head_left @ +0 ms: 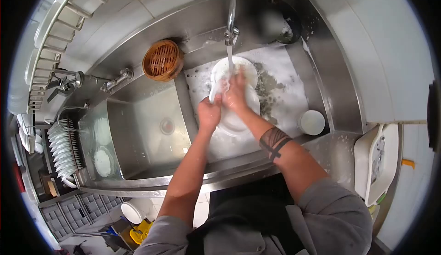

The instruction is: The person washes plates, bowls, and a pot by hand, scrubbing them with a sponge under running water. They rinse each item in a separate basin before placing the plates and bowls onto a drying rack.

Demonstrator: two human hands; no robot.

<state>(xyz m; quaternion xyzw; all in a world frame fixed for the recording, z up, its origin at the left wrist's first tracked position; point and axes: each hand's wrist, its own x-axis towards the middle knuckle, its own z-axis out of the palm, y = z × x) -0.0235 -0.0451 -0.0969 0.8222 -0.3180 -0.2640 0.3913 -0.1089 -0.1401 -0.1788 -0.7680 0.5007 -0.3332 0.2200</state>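
Note:
My left hand (210, 111) grips the rim of a white plate (236, 121), thumb pressed on its near face. Over the upper part of this plate lies my right hand (235, 94), its fingers blurred and wet under the stream of water. Just behind, a second white plate (217, 73) sits among the suds, partly covered by my right hand. Water runs from the faucet (230, 34) onto the fingers and plates. Foamy water fills this basin (294, 94) around both hands.
A bamboo steamer basket (163, 60) rests on the divider at the back. Left is a second sink basin (142, 131). A dark pan (290, 23) stands in the far right corner, a white bowl (312, 122) nearer. Plates fill a rack (69, 147); a white tub (363, 163) sits right.

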